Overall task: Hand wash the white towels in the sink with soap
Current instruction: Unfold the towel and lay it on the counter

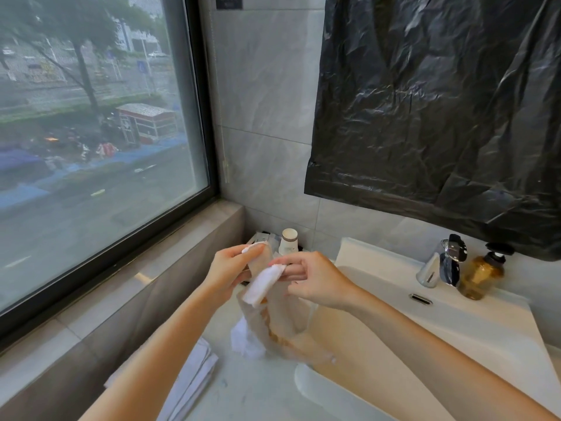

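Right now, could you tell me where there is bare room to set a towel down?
Free: the counter strip between the folded towels and the sink; the sink's right rim. Crowded: the paper cup corner, and around the faucet and soap bottle.

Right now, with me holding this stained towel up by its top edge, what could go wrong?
1. The towel, pinched by your left hand and right hand, hangs partly over the counter rather than fully over the sink, so brown drips may land on the folded towels beside it.
2. The paper cup stands just behind your hands; a wide shake or stretch of the towel could tip it.
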A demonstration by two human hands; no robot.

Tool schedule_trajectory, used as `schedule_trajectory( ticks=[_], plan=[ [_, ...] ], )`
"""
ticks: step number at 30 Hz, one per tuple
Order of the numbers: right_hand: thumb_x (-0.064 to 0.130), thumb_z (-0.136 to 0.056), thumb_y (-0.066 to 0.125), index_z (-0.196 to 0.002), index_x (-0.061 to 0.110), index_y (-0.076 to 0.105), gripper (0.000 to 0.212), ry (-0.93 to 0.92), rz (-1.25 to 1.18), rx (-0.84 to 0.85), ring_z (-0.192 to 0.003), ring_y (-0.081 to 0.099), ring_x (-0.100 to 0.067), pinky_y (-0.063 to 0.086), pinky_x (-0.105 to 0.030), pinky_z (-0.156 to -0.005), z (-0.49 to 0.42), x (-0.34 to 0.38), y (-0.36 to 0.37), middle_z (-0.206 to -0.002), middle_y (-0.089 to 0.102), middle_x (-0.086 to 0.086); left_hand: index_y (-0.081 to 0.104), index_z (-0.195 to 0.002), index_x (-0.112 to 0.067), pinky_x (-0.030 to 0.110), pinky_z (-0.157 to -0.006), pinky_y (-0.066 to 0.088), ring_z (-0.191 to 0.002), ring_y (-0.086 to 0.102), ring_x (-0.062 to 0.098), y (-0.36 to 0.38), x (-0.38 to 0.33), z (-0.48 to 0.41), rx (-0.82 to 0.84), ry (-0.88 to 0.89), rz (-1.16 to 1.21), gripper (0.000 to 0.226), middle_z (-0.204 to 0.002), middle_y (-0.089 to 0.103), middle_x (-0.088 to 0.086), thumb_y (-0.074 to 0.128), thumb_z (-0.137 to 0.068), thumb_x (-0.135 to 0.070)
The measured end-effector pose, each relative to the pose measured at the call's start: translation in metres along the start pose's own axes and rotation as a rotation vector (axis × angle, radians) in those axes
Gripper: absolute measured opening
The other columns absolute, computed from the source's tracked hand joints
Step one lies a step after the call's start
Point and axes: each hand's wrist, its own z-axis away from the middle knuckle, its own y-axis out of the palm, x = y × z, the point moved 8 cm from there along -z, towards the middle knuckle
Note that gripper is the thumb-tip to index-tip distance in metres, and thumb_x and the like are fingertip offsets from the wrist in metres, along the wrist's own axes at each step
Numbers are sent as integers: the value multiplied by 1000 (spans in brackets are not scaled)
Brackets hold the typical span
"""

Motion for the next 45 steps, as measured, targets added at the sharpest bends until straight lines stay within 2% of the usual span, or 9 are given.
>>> schedule_trajectory(
  ticks=[5,7,10,20,25,29,36,40,45],
  plan=[
    [31,-74,79,-81,20,75,14,-215,372,-273,-66,62,-3,48,-21,-60,2,16,-13,-66,68,12,74,-99,-8,27,-72,58,-85,71,21,10,-1,7,116,26,38,20,-98,74,16,59,-95,-22],
    [44,-75,78,-74,21,74,23,-202,388,-265,-57,55,-3,38,-16,-54,-1,16,-13,-53,59,18,75,-101,-10,27,-71,55,-83,68,21,11,-1,8,151,45,-22,23,-96,73,15,59,-94,-26],
    [53,-82,66,-61,16,67,42,-197,380,-292,-52,59,-5,48,-23,-59,-5,14,-16,-48,60,11,74,-109,-12,30,-80,53,-92,68,21,10,1,10,199,62,-37,27,-105,73,12,58,-94,-28],
    [45,-91,58,-69,12,66,41,-195,293,-345,-53,63,-6,55,-28,-65,-12,10,-17,-54,63,4,70,-109,-11,28,-87,55,-97,69,20,5,-7,19,320,-23,-112,36,-102,74,6,46,-99,-35],
    [43,-93,58,-67,15,63,39,-177,276,-340,-52,59,-7,53,-30,-63,-15,7,-15,-54,60,6,75,-104,-20,42,-91,55,-95,70,20,2,-13,22,281,178,-271,29,-99,74,5,64,-88,-41],
    [52,-82,67,-69,25,56,32,-111,371,-173,-74,45,-8,37,-27,-66,-28,-8,-9,-80,49,5,69,-101,-11,43,-80,51,-81,65,19,-8,-26,17,150,234,-218,35,-87,68,7,58,-92,-43],
    [22,-89,69,-113,15,62,26,-6,-52,120,-95,67,-13,53,-38,-87,-33,-31,15,-104,70,-3,62,-91,-16,30,-75,51,-79,61,14,-11,-79,15,82,293,-63,21,-80,65,0,49,-100,-30],
    [20,-94,52,-112,36,50,24,-3,9,69,-74,65,-6,53,-27,-62,-38,-26,22,-80,66,14,60,-88,-15,29,-75,48,-80,59,15,-17,-105,17,32,340,-37,25,-81,62,3,49,-101,-34],
    [27,-94,52,-98,36,57,11,-11,153,-15,-76,62,-10,47,-30,-68,-37,-33,16,-78,66,6,61,-90,-16,36,-83,52,-84,61,18,-33,-121,23,-24,393,-64,28,-85,63,3,50,-98,-41]
  ],
)
